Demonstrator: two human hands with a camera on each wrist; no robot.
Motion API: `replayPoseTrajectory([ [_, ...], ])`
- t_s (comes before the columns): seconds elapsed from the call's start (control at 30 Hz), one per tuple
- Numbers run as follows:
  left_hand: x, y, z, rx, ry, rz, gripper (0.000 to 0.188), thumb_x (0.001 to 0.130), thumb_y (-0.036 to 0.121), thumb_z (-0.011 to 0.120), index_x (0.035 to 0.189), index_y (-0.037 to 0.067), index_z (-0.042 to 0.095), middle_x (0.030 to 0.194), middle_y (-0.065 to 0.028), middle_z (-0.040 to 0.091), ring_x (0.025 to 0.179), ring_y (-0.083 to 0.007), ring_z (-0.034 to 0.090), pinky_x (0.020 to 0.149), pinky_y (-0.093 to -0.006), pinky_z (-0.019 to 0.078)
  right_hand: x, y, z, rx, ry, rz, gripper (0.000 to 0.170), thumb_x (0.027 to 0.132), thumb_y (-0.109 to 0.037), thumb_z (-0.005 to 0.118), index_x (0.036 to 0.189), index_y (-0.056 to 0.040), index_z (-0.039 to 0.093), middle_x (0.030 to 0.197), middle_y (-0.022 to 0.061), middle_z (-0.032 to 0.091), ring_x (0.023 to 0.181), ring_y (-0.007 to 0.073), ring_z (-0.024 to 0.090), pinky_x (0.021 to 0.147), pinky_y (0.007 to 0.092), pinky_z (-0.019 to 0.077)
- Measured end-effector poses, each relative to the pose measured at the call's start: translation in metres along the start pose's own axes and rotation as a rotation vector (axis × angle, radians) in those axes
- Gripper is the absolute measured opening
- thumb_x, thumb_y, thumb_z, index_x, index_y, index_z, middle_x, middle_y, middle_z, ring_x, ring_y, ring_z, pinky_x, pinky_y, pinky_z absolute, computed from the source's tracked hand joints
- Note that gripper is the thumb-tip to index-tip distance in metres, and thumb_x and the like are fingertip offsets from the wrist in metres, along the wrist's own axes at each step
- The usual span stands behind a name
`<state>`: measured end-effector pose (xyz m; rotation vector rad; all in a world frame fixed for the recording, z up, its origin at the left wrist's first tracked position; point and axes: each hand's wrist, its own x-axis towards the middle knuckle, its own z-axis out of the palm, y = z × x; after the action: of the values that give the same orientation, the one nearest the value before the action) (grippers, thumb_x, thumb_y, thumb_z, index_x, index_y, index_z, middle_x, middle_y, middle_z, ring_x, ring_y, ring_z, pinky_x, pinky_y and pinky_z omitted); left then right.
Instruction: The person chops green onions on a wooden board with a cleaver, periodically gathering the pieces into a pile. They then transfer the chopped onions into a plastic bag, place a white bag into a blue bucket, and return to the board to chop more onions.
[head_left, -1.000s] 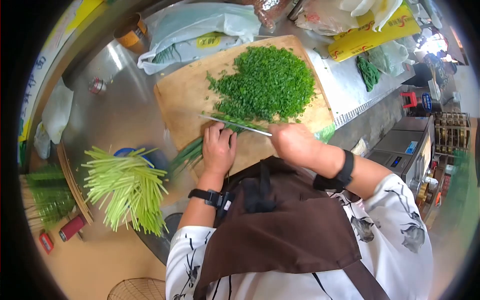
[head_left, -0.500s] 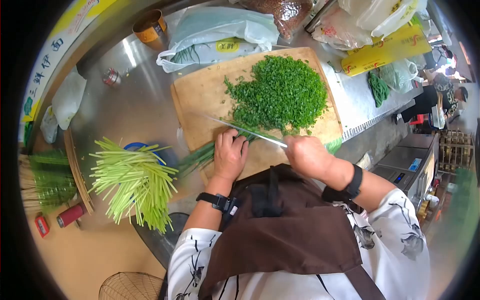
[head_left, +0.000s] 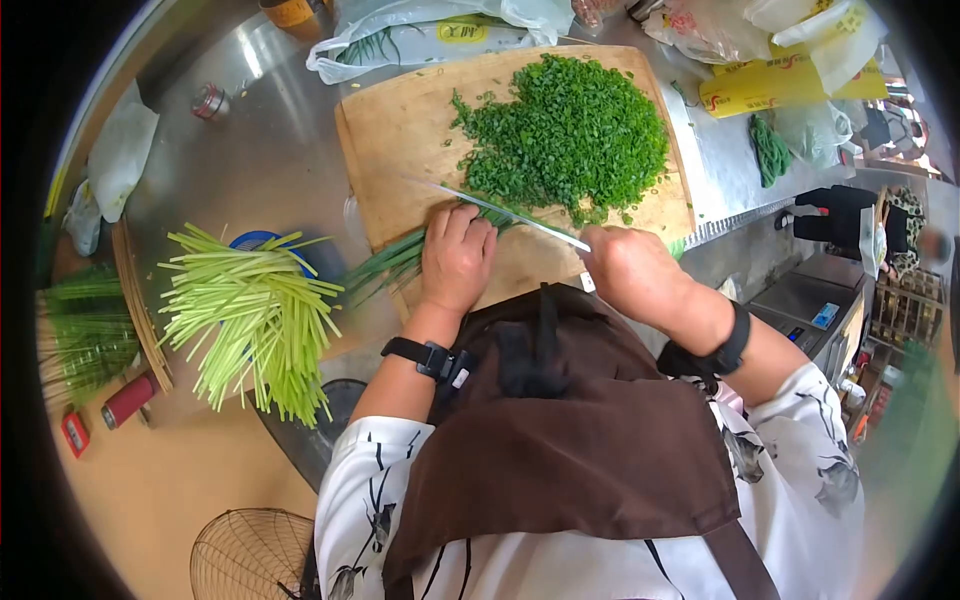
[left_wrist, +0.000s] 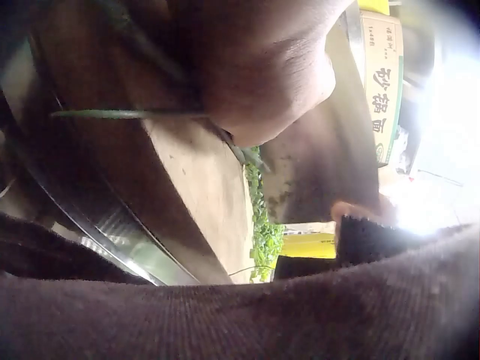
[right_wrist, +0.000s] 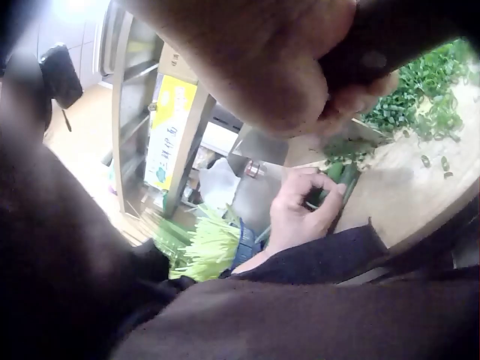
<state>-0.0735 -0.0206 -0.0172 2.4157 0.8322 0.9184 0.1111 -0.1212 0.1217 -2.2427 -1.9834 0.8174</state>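
On a wooden cutting board lies a large heap of chopped green scallions. My left hand holds down a bunch of long scallion stalks at the board's near edge, its fingers bent over them. The stalks' uncut ends trail off to the left. My right hand grips a kitchen knife by its dark handle, seen close up in the right wrist view. The blade crosses the bunch just beyond the left fingertips. In the left wrist view the broad blade stands beside the left hand.
Left of the board, pale green stalks lie piled over a blue basket. Behind it is a plastic bag with greens. A yellow box and a green cloth lie to the right. A person stands at far right.
The head view has shifted, so the board sits higher in it. The left hand still holds the scallions and the right the knife. A background person has come further into view.
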Motion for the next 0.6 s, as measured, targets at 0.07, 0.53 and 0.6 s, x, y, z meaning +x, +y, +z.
replayPoseTrajectory([
  [0.07, 0.0, -0.001, 0.0, 0.003, -0.013, -0.002, 0.014, 0.072, 0.005, 0.071, 0.082, 0.003, 0.063, 0.097, -0.0117, 0.059, 0.091, -0.0314, 0.056, 0.08, -0.0409, 0.0481, -0.008, -0.001, -0.003, -0.015, -0.007, -0.016, 0.01, 0.086, -0.009, 0.055, 0.08, -0.0004, 0.055, 0.065, 0.0219, 0.06, 0.064, 0.0419, 0.061, 0.059, 0.0497, 0.0494],
  [0.53, -0.006, -0.002, -0.005, -0.028, -0.067, -0.037, 0.017, 0.075, 0.008, 0.071, 0.088, 0.003, 0.064, 0.105, -0.0123, 0.058, 0.095, -0.0322, 0.055, 0.08, -0.0414, 0.0483, -0.012, -0.004, -0.001, -0.019, -0.035, 0.024, 0.007, 0.079, -0.006, 0.054, 0.08, -0.0006, 0.058, 0.074, 0.022, 0.064, 0.07, 0.0405, 0.064, 0.064, 0.0474, 0.0517],
  [0.6, -0.005, -0.001, -0.006, -0.012, -0.068, -0.043, 0.015, 0.075, 0.007, 0.071, 0.088, 0.003, 0.064, 0.104, -0.0121, 0.058, 0.093, -0.032, 0.055, 0.08, -0.0418, 0.0483, -0.013, -0.005, 0.001, -0.04, -0.075, 0.047, 0.006, 0.078, -0.005, 0.055, 0.081, -0.0001, 0.058, 0.073, 0.0223, 0.064, 0.069, 0.0402, 0.064, 0.064, 0.0475, 0.0517],
])
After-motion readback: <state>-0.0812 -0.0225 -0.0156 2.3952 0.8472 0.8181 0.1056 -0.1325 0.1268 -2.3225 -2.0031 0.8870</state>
